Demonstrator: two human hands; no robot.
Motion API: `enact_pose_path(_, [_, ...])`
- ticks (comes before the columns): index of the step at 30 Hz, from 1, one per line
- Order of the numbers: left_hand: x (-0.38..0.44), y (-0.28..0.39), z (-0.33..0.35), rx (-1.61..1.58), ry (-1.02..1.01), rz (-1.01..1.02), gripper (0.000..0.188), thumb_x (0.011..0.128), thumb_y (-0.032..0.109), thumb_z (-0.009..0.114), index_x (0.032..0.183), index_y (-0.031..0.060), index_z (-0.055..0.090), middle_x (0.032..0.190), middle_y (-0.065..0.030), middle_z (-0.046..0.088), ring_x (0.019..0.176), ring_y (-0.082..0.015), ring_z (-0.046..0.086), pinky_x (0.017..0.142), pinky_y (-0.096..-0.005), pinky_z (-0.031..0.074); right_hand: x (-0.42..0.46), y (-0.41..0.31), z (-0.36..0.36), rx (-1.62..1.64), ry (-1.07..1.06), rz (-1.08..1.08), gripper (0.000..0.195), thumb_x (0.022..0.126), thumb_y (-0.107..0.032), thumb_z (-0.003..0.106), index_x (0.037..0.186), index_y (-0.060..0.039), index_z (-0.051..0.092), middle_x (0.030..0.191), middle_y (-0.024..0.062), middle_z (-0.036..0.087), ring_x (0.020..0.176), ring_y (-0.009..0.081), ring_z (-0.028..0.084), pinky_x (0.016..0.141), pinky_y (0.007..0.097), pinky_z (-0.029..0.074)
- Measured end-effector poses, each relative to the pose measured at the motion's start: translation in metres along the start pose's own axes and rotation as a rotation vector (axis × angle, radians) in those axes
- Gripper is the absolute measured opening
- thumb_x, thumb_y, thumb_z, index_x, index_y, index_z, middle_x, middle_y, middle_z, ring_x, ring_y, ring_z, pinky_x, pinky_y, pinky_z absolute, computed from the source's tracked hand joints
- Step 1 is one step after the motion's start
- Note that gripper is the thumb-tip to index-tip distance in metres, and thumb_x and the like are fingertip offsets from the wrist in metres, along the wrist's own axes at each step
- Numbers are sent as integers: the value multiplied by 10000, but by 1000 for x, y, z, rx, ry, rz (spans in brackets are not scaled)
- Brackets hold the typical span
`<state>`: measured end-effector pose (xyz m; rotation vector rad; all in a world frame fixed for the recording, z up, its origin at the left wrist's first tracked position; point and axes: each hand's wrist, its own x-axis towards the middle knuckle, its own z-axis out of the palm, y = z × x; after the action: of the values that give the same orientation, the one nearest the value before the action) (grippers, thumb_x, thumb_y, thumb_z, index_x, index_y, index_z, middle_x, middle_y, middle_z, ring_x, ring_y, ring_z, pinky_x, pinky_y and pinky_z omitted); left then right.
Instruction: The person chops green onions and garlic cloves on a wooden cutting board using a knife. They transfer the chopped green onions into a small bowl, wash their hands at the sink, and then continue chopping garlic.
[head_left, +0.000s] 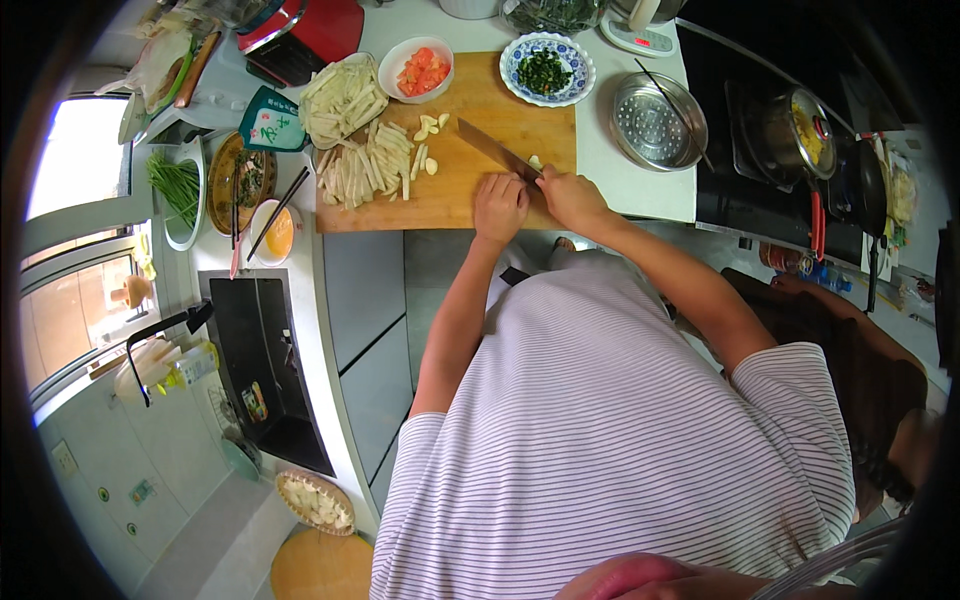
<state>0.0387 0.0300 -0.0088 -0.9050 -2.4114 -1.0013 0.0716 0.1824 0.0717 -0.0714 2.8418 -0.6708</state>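
My right hand (571, 196) grips the handle of a kitchen knife (491, 146), whose blade points up and left over the wooden cutting board (450, 217). Close beside it, my left hand (501, 204) rests at the board's front edge with its fingers curled; what is under them is hidden. A garlic clove (535, 162) shows just behind the knife. More garlic cloves (427, 127) lie left of the blade. Pale cut vegetable strips (364, 169) cover the board's left part, near a heaped plate of similar strips (343, 101).
A bowl of chopped tomato (424, 71) and a plate of chopped greens (546, 69) stand at the board's far edge. Right are a steel strainer (649, 124) and a pan (810, 135) on the stove. A sink (259, 360) lies left. Another person (825, 360) is at the right.
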Motion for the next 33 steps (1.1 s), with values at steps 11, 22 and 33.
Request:
enact_pose_path(11, [-1,-32,-36,322,186,-231,133,776,87,656,902,71,617,933,-93,588,891,-301,550,752,-412,450,-16,-4,-10,50,-67,-7,272,974,-222,444,951,34,531,709,218,642,679,386,654,607,494,520])
enact_pose_path(22, [9,-58,-60,498,61,-367,195,788,164,686,963,88,646,960,-74,619,928,-291,560,808,-401,455,-11,5,-12,65,-35,-14,257,970,-235,451,939,4,541,728,208,645,680,390,650,617,503,511])
enact_pose_path(33, [-1,13,-25,-39,-116,-83,94,785,21,662,876,20,642,906,-93,616,854,-291,595,748,-368,492,-8,8,-22,51,-38,-65,269,959,-241,472,921,15,543,739,230,646,694,403,649,615,503,507])
